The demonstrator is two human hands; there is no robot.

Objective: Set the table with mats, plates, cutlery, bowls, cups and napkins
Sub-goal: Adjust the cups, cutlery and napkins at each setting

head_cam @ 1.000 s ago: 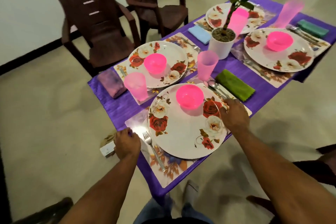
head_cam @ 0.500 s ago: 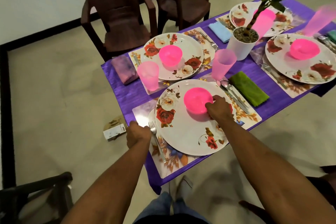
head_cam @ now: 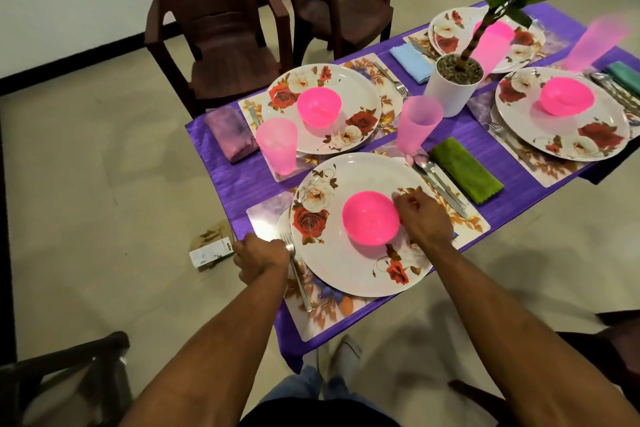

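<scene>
The near setting has a floral placemat (head_cam: 332, 315) with a rose-patterned plate (head_cam: 346, 270) on it. A pink bowl (head_cam: 369, 217) sits at the plate's centre. My right hand (head_cam: 422, 218) pinches the bowl's right rim. My left hand (head_cam: 261, 258) is curled over the mat's left edge, next to the tines of a fork (head_cam: 299, 282); its fingertips are hidden. A spoon and knife (head_cam: 440, 184), a green napkin (head_cam: 465, 170) and a pink cup (head_cam: 417, 125) lie right of the plate.
Three more settings with plates, pink bowls, cups and napkins fill the purple tablecloth (head_cam: 221, 163). A potted plant (head_cam: 453, 83) stands mid-table. Two brown chairs (head_cam: 221, 31) stand behind the table and another (head_cam: 62, 381) at the near left. A small box (head_cam: 211, 251) lies on the floor.
My right hand went from the plate's right edge to the pink bowl, and the bowl now sits nearer the plate's centre. My left hand shifted right along the mat's edge toward the fork.
</scene>
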